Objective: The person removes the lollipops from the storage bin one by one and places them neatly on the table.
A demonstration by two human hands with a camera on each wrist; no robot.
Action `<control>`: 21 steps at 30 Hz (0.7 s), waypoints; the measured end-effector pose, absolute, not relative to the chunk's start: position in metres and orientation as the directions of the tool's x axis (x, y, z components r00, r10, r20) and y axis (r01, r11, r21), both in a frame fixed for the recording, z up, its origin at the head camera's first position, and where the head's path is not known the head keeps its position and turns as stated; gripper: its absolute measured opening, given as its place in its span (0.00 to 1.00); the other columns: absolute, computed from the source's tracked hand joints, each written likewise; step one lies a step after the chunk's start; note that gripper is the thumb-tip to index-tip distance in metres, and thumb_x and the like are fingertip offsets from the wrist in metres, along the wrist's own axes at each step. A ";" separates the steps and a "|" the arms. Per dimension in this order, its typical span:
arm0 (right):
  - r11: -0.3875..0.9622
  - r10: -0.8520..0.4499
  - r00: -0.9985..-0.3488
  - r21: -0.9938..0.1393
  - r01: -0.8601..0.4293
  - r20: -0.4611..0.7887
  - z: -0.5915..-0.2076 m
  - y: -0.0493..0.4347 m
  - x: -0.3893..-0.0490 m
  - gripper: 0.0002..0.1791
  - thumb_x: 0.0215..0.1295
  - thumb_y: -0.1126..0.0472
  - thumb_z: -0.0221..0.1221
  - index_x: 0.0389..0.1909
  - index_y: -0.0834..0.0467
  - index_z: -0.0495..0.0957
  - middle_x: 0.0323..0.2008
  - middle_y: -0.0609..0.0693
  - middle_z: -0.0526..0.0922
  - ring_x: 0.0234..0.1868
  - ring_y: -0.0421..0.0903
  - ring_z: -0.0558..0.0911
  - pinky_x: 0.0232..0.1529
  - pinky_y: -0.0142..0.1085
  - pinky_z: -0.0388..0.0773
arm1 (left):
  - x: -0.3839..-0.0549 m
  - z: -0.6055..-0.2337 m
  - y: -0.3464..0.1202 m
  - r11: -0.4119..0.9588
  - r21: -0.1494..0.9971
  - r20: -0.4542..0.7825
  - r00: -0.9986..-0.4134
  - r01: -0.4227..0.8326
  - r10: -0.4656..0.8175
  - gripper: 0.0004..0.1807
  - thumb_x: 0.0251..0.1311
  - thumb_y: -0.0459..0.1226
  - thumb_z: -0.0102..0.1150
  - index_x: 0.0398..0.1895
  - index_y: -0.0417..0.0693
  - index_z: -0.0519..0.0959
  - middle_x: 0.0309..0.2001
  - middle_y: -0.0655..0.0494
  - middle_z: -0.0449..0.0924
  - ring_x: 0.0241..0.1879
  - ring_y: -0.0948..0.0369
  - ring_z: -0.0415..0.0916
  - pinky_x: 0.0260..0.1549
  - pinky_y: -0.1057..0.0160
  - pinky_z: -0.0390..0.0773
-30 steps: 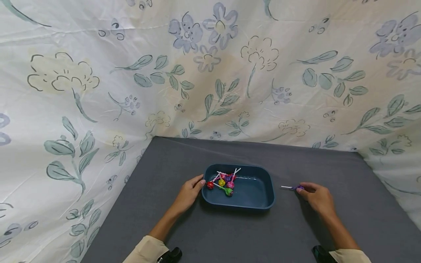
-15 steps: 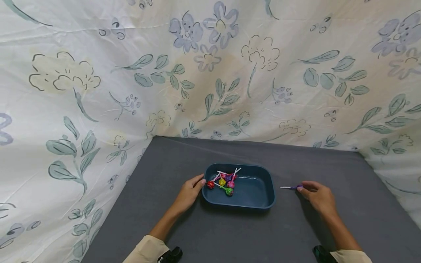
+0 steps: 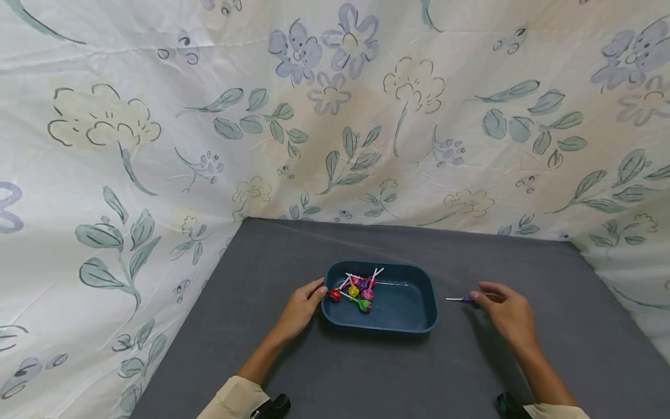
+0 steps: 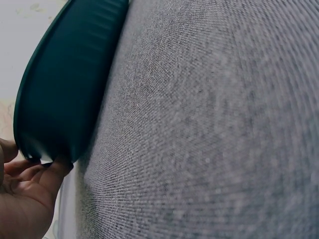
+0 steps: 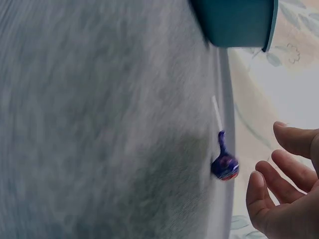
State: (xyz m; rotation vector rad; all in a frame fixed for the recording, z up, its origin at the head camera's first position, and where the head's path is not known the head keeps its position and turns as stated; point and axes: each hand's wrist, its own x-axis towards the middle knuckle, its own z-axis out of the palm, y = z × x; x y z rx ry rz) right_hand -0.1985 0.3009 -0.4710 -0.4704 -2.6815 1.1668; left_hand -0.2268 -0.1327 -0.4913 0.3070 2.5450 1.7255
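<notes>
A dark blue tray (image 3: 403, 299) stands on the grey cloth with several wrapped lollipops (image 3: 365, 294) in its left half. My left hand (image 3: 300, 305) grips the tray's left end, the thumb at the rim and the fingers against the outer wall, as the left wrist view shows. Right of the tray lies a purple-wrapped lollipop (image 5: 224, 165), its white stick toward the tray. My right hand (image 3: 506, 313) hovers just beside it, fingers spread and holding nothing. In the head view that hand partly hides the candy; the right wrist view shows a gap between them.
Grey cloth (image 3: 387, 378) covers the surface around the tray. A white flower-printed sheet (image 3: 335, 145) hangs behind and along the left and right sides. A dark strap device (image 3: 271, 405) sits on the left wrist, and a similar one on the right.
My right hand has let go of the purple lollipop and lifted slightly, its fingers parting. The lollipop stays on the cloth. My left hand and the tray have not moved.
</notes>
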 end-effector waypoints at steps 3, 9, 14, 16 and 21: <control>0.646 0.346 -0.937 -0.736 0.203 0.046 -0.466 0.295 -0.197 0.28 0.74 0.50 0.67 0.66 0.64 0.80 0.59 0.69 0.84 0.62 0.68 0.80 0.54 0.59 0.77 | -0.226 -0.491 -0.133 0.353 0.926 0.066 -0.980 0.131 0.189 0.27 0.82 0.42 0.53 0.74 0.33 0.73 0.72 0.37 0.74 0.75 0.43 0.69 0.74 0.39 0.65; 0.657 0.297 -0.952 -0.740 0.146 0.076 -0.457 0.281 -0.192 0.30 0.73 0.44 0.67 0.66 0.61 0.81 0.58 0.65 0.86 0.60 0.64 0.83 0.45 0.40 0.79 | -0.226 -0.491 -0.133 0.329 0.936 0.072 -0.983 0.125 0.169 0.26 0.81 0.42 0.54 0.73 0.34 0.73 0.71 0.38 0.76 0.72 0.45 0.73 0.73 0.39 0.68; 0.640 0.267 -0.959 -0.761 0.107 0.090 -0.451 0.269 -0.188 0.31 0.72 0.42 0.67 0.65 0.60 0.81 0.59 0.63 0.86 0.59 0.61 0.85 0.37 0.24 0.76 | -0.226 -0.491 -0.132 0.319 0.941 0.062 -0.984 0.113 0.164 0.26 0.81 0.42 0.54 0.73 0.35 0.74 0.70 0.39 0.77 0.65 0.49 0.77 0.70 0.40 0.73; 0.633 0.256 -0.962 -0.769 0.095 0.092 -0.450 0.264 -0.186 0.31 0.73 0.42 0.67 0.65 0.59 0.81 0.60 0.62 0.86 0.59 0.61 0.85 0.37 0.22 0.75 | -0.226 -0.491 -0.132 0.304 0.946 0.062 -0.984 0.111 0.166 0.26 0.81 0.42 0.55 0.73 0.35 0.73 0.70 0.40 0.77 0.60 0.51 0.78 0.67 0.41 0.76; 0.621 0.232 -0.967 -0.782 0.064 0.105 -0.445 0.255 -0.183 0.31 0.72 0.41 0.67 0.66 0.58 0.81 0.61 0.61 0.86 0.57 0.58 0.87 0.38 0.21 0.76 | -0.225 -0.491 -0.133 0.274 0.955 0.066 -0.983 0.113 0.174 0.26 0.81 0.41 0.55 0.73 0.34 0.73 0.68 0.39 0.79 0.55 0.51 0.80 0.57 0.48 0.83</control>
